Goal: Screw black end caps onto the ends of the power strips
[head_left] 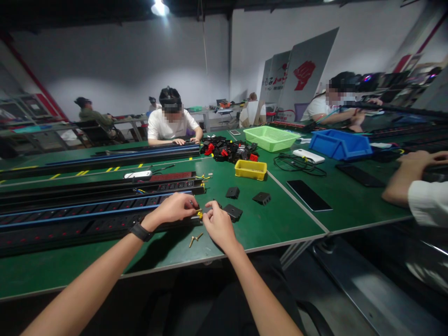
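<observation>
My left hand [177,207], with a black band on its wrist, reaches over the near end of a long black power strip [121,217]. Its thumb and fingertips are pinched on a short yellow wire [199,214] at the strip's right end. Right beside it, my right hand [220,226] has its fingers curled together at the same wire end; what they grip is hidden. Two brass-coloured screws [191,241] lie on the table just below the hands. Black plastic end caps [233,212] lie behind and to the right of my right hand.
A green table [262,224] carries more long strips [157,151], a heap of black and red parts [229,149], a yellow tray [250,170], a green basket [271,138], a blue bin [340,143] and a phone [309,195]. Co-workers sit opposite and at right.
</observation>
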The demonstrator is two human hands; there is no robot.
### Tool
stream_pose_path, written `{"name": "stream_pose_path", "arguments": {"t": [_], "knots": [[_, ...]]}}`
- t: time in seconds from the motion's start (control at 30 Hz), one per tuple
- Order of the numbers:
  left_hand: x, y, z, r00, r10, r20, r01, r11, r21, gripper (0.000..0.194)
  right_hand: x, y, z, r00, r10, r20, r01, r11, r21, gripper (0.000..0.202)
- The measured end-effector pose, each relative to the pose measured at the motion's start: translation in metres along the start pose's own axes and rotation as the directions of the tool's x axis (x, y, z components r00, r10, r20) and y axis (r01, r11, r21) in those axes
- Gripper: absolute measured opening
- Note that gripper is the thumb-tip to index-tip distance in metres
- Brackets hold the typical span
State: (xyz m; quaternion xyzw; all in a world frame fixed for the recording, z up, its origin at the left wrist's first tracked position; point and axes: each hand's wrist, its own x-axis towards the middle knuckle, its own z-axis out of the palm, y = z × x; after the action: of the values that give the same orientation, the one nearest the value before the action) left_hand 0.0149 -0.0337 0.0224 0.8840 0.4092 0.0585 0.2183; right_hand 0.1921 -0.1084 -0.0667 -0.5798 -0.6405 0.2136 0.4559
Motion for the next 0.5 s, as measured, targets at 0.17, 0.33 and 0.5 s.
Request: {"name": "stream_pose_path", "arguments": {"t": [0.17, 0.33, 0.5], "knots": [[0.004, -0.019, 0.004, 0.999, 0.000, 0.048, 0.013, 0.958, -0.286, 0.033, 0.000, 0.003, 0.003, 1.000, -0.013, 0.002, 0.013, 1.000, 0.004, 0.025], [0.006, -0.027, 0.011, 1.000, -0.009, 0.013, 0.013, 0.914, -0.405, 0.038, 0.000, 0.006, 0.005, 1.000, -0.013, -0.007, 0.013, 1.000, -0.006, 0.027], [0.007, -0.022, 0.013, 1.000, -0.009, 0.001, 0.009, 0.921, -0.388, 0.037, 0.001, 0.005, 0.005, 1.000, -0.003, -0.011, 0.003, 1.000, -0.005, 0.026]]}}
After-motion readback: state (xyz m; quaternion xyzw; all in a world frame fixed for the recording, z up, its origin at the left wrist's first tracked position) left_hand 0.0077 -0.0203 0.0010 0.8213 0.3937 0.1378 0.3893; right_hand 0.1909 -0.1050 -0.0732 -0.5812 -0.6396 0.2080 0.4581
